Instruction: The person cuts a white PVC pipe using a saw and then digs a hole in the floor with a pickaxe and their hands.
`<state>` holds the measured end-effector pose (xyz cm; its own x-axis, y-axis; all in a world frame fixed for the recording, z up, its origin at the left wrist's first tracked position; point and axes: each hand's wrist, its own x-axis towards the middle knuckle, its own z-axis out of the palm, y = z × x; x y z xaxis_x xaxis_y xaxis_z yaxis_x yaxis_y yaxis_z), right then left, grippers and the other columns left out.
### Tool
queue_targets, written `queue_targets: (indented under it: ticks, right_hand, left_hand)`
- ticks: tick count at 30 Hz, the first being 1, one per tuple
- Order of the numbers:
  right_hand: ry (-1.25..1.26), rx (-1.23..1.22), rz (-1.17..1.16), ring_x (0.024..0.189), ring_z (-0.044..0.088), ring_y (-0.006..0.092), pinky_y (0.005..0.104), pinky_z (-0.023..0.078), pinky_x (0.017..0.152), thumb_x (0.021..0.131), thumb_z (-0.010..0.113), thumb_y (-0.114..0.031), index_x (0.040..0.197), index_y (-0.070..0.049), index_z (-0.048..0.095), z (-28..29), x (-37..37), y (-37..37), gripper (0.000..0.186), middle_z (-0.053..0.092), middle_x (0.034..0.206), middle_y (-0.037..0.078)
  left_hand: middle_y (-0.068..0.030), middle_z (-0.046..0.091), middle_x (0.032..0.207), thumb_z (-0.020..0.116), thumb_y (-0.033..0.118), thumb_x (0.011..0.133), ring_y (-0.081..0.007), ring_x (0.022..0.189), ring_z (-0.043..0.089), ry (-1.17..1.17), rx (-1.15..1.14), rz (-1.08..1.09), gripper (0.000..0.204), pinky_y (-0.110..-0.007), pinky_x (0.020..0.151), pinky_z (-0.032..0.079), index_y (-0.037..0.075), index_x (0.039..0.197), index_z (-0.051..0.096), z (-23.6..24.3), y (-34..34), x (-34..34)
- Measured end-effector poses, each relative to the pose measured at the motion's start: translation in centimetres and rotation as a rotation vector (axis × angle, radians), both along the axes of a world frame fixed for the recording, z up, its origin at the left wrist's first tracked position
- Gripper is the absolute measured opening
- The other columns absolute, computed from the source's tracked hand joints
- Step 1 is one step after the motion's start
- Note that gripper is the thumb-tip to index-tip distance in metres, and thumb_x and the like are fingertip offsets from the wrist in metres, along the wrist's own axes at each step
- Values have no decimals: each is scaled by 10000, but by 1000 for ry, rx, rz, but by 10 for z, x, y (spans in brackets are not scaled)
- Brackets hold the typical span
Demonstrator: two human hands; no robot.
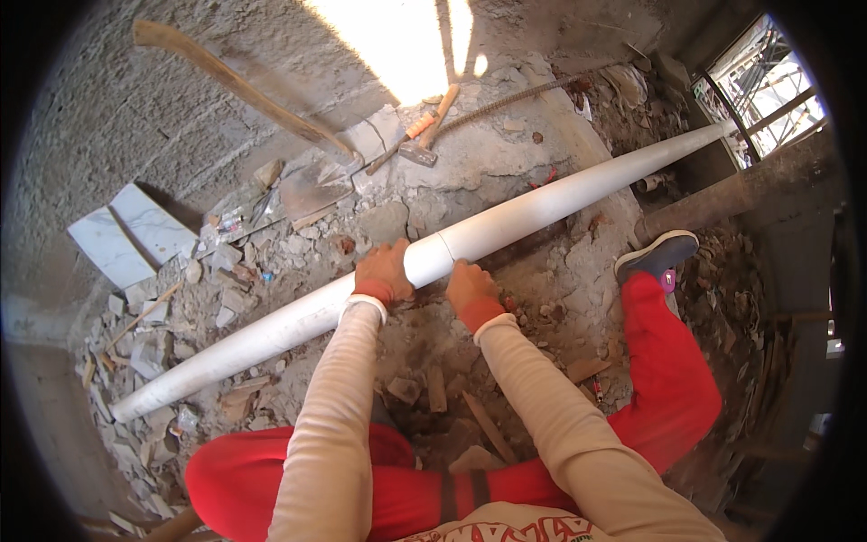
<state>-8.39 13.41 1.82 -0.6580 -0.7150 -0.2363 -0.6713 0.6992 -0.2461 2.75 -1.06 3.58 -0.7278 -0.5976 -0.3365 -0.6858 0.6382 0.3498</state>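
Observation:
A long white plastic pipe (533, 210) lies slantwise over the rubble, from low at the left to high at the right. My left hand (384, 271) is wrapped over its middle and grips it. Just to the right, a thin dark line runs around the pipe. My right hand (471, 289) is closed at the pipe's near side, its fingertips by the lower end of that line. Whatever those fingers may pinch is hidden or too small to make out. Orange-red cuffs show at both wrists.
Beyond the pipe lie a shovel (316, 188) with a wooden handle, a hammer (418, 154), a chisel with an orange grip (419, 126) and a ribbed steel bar (506, 105). A broken marble-look tile (133, 237) leans at the left. Broken masonry surrounds my red-trousered legs.

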Motion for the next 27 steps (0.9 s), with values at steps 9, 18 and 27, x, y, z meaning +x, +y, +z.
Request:
queue_targets:
  ticks: [9, 18, 27]
  right_hand:
    - [-36, 39, 141, 852, 704, 405, 488, 577, 726, 910, 566, -105, 947, -4, 608, 25, 9, 41, 116, 693, 884, 228]
    - [-111, -170, 57, 880, 690, 429, 526, 553, 759, 970, 513, -154, 1084, -57, 603, 27, 5, 44, 175, 700, 911, 233]
    - [-111, 14, 30, 891, 693, 434, 524, 552, 769, 925, 537, -89, 991, 14, 580, 49, 19, 37, 130, 697, 905, 257]
  left_hand:
    - [-147, 636, 1184, 892, 222, 516, -375, 1150, 601, -3, 29, -10, 786, -463, 954, 511, 143, 1229, 571, -6, -4, 0]
    - [-161, 645, 1200, 935, 366, 551, -366, 1163, 609, -42, 67, 1, 854, -459, 951, 505, 135, 1278, 552, 3, -10, -3]
    - [-186, 710, 1103, 903, 373, 519, -378, 1044, 680, -80, 229, -69, 862, -451, 905, 526, 98, 1259, 557, -7, -20, -10]
